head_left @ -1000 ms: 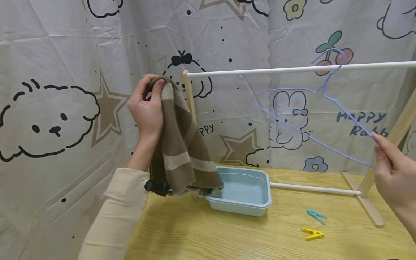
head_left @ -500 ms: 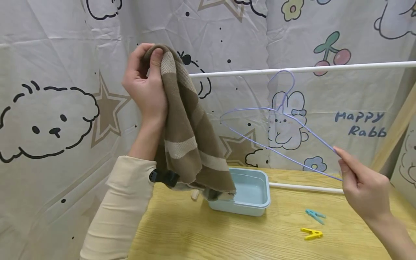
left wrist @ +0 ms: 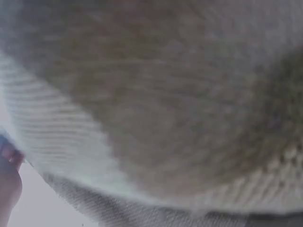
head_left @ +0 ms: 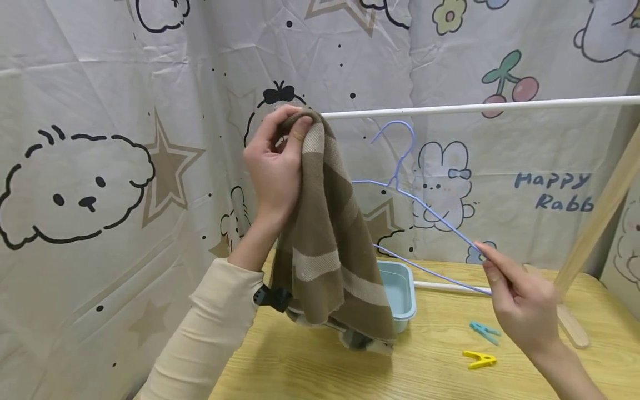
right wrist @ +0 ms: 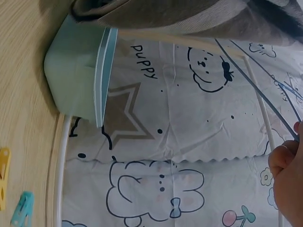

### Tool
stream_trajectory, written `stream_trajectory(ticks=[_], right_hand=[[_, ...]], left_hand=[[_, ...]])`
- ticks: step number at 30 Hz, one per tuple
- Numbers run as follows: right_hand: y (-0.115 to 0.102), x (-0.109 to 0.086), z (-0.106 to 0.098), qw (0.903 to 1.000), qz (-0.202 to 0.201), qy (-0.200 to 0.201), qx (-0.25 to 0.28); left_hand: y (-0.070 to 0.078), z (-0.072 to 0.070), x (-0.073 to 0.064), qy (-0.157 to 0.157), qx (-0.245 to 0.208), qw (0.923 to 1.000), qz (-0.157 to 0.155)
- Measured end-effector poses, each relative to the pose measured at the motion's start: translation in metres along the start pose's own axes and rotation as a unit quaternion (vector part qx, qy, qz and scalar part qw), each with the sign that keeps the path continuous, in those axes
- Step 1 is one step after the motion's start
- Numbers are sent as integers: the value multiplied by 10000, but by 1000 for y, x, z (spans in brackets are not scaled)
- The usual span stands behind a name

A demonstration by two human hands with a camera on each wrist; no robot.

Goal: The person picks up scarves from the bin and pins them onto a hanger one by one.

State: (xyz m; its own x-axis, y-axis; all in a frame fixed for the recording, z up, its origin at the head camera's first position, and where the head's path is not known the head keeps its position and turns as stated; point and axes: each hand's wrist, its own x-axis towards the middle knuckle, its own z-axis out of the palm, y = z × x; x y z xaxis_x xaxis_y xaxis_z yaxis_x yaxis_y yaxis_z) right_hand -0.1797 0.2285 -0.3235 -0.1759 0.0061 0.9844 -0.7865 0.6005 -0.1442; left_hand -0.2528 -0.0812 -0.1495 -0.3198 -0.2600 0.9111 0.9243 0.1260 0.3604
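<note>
My left hand grips the top edge of a brown-and-cream plaid cloth, thumb in front. The cloth hangs down in loose folds, its lower edge above the table. With thumb and fingers my right hand pinches the right end of a lilac wire hanger. The hanger's hook points up, below the white rail. Its left end is hidden behind the cloth; I cannot tell whether they touch. Blurred cloth fills most of the left wrist view. In the right wrist view, hanger wires run from the hand toward the cloth.
A white rail on a wooden stand crosses behind the hands. Partly behind the cloth, a light-blue basin stands on the wooden table. A teal clothespin and a yellow clothespin lie at the right front.
My right hand has moved left with the hanger, bringing its left end behind the cloth. My left hand has raised the cloth, then lowered it and shifted it right, covering more of the basin.
</note>
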Motion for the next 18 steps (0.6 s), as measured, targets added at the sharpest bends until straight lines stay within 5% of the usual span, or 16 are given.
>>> stream_trajectory(ticks=[11, 18], right_hand=[[-19, 1, 5, 9910, 462, 15, 1258], [-22, 1, 11, 9816, 389, 93, 1867]], left_hand=[[-17, 14, -45, -918, -74, 9956, -192], [-23, 18, -67, -1290, -180, 9904, -470]])
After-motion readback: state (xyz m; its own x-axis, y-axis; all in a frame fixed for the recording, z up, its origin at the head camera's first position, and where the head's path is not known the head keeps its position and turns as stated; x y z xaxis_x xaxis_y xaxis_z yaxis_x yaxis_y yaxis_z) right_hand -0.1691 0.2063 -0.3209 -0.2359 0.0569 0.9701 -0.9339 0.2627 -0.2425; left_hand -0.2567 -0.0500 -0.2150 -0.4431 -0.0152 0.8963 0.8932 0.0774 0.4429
